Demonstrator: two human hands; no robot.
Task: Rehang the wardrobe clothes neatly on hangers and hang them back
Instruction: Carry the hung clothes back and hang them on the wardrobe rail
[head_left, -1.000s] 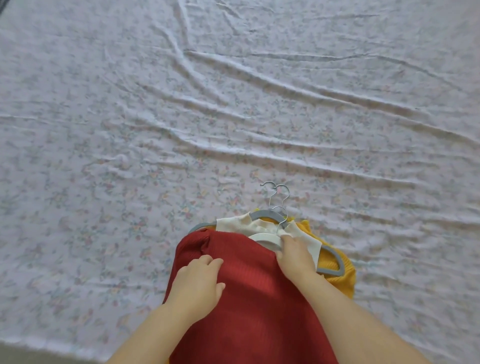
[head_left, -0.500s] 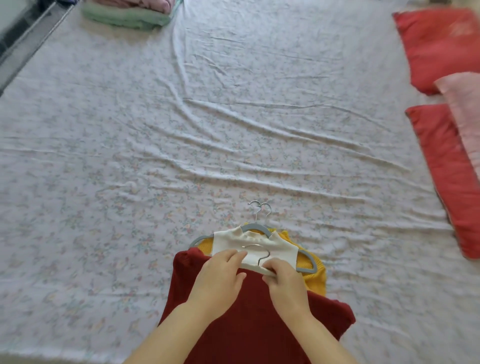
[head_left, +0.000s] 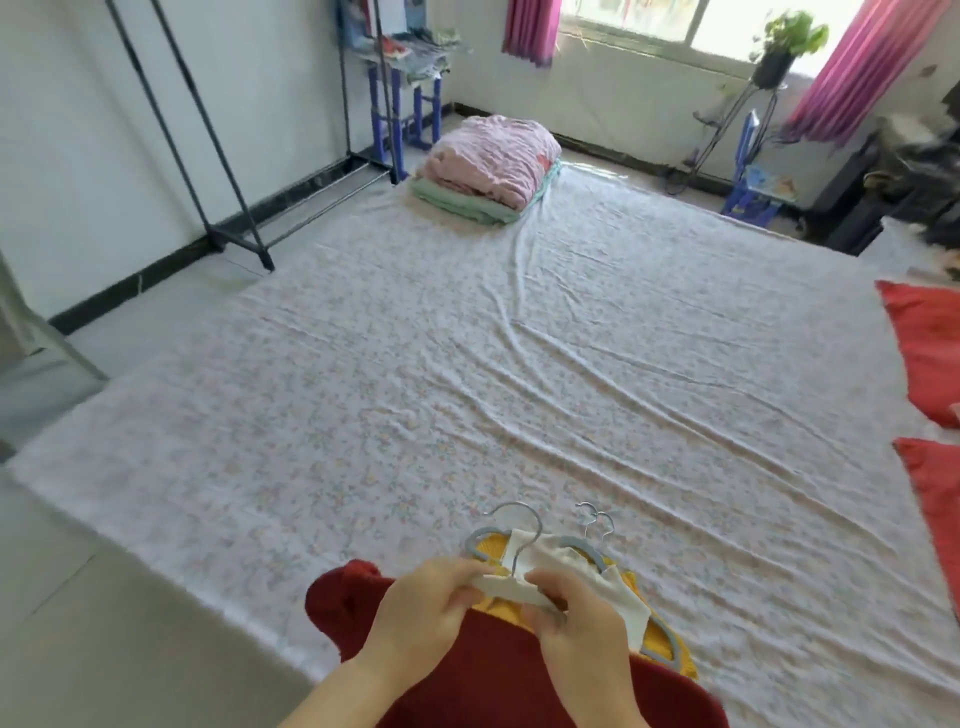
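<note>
A dark red knit garment (head_left: 498, 675) lies at the near edge of the bed. Both hands hold a white hanger (head_left: 511, 590) at its top, the metal hook (head_left: 519, 525) pointing away from me. My left hand (head_left: 426, 608) pinches the hanger's left side and my right hand (head_left: 576, 618) grips its right side. Under it lie a cream garment (head_left: 587, 569) and a yellow garment (head_left: 670, 657) on grey hangers (head_left: 660, 644), whose hooks (head_left: 595, 517) stick out onto the sheet.
The floral bedsheet (head_left: 519, 374) spreads ahead. Folded pink and green bedding (head_left: 488, 166) sits at the far end. A black metal clothes rack (head_left: 218, 156) stands at the left wall. Red cushions (head_left: 930, 364) lie at the right edge.
My head has lifted, bringing the room and rack into view. Both hands have come together on the white hanger, and its hook now stands out above the red garment's top.
</note>
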